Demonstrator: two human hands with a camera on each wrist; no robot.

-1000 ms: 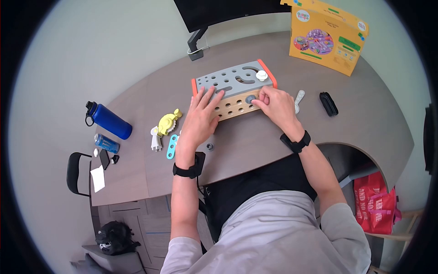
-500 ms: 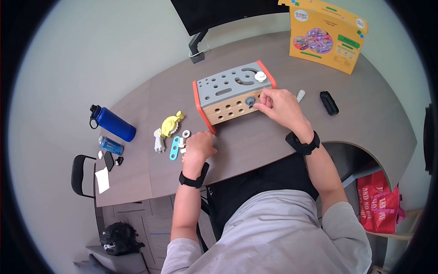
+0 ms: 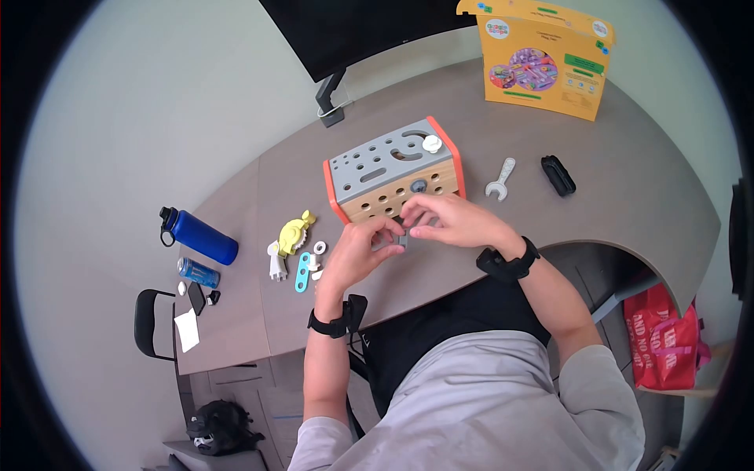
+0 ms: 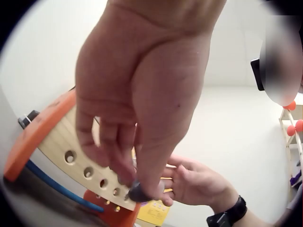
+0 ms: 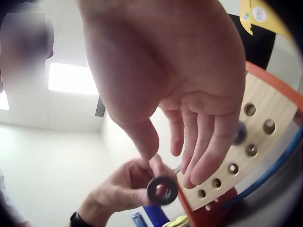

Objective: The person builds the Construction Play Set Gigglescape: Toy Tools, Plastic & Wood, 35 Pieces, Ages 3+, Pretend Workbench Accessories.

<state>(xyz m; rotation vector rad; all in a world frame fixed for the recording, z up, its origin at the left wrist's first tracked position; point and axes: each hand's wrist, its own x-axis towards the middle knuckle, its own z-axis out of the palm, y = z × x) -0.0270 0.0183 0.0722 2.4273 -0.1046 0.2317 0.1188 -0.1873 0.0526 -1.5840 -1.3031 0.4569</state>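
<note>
In the head view, your left hand [image 3: 357, 255] hides part of the dark grey plastic ring [image 3: 402, 240], and your right hand [image 3: 462, 220] covers the lower right of the grey-topped wooden toy box [image 3: 393, 169] with red ends. You can't tell there whether your fingertips touch each other. The top edge cuts off the black monitor [image 3: 369, 35]. Small print on the yellow cardboard carton [image 3: 542, 67] is unreadable. In your right wrist view, the grey round knob [image 5: 240, 133] is blurred and half behind your fingers.
</note>
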